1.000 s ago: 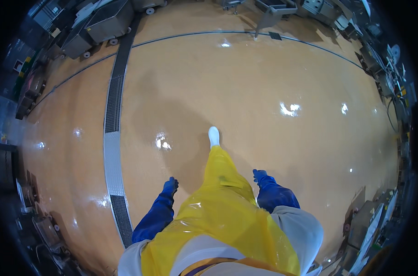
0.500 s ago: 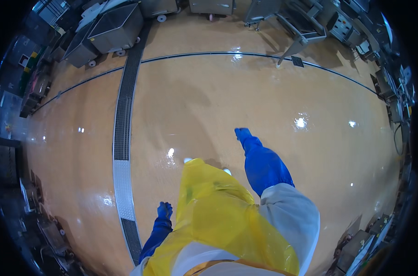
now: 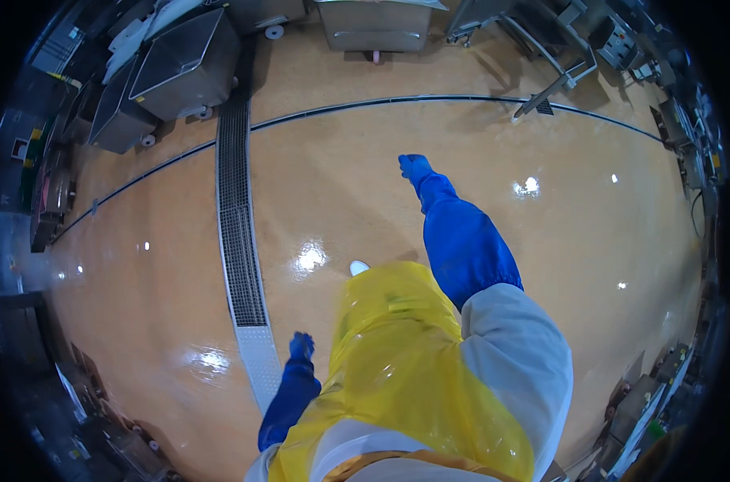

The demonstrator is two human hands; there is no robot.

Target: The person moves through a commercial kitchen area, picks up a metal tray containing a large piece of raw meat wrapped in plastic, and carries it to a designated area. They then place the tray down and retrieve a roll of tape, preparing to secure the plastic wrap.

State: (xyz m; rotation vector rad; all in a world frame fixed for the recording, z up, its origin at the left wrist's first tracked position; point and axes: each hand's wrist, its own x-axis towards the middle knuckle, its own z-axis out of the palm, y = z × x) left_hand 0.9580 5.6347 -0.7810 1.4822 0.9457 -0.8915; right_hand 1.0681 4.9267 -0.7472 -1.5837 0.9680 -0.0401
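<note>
My right hand [image 3: 414,167], in a blue glove under a blue sleeve cover [image 3: 468,241], reaches forward over the floor. Its fingers are curled in, and nothing shows in them. Lower on the left, my left hand [image 3: 301,347] hangs beside the yellow apron [image 3: 405,345], also gloved in blue with its fingers curled and no object visible. Neither hand touches anything around it. A white shoe tip [image 3: 358,267] pokes out past the apron's edge.
A floor drain grating [image 3: 238,217] runs lengthwise on my left, meeting a narrow channel [image 3: 365,104] ahead. Steel wheeled tubs [image 3: 190,68] stand at the far left, another steel tub [image 3: 375,28] straight ahead. A metal frame [image 3: 554,76] stands far right. The tan floor [image 3: 558,241] has shiny reflections.
My right arm has swung further forward. The tubs ahead look nearer and the drain grating has shifted in view as I moved forward. One shoe tip has gone out of sight behind the apron.
</note>
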